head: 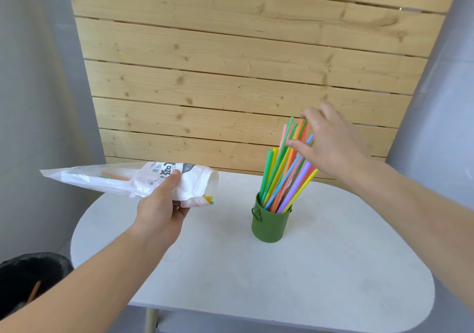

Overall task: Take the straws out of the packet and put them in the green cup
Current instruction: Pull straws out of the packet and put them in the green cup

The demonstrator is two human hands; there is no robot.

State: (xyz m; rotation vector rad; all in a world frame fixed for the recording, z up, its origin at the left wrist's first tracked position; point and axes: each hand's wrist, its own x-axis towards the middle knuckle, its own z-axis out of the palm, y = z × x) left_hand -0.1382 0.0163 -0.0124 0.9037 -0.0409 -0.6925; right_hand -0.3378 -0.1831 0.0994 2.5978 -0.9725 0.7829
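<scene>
Left hand (159,212) grips the Chinese-lettered packet (115,179); right hand (331,148) pinches the straws (282,179).

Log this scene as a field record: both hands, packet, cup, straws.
left hand: grips the packet above the table
right hand: thumb and fingers round the tops of the straws in the cup
packet: open end toward cup, a few straws left, tips poking out
cup: green, upright on table, straws leaning right
</scene>
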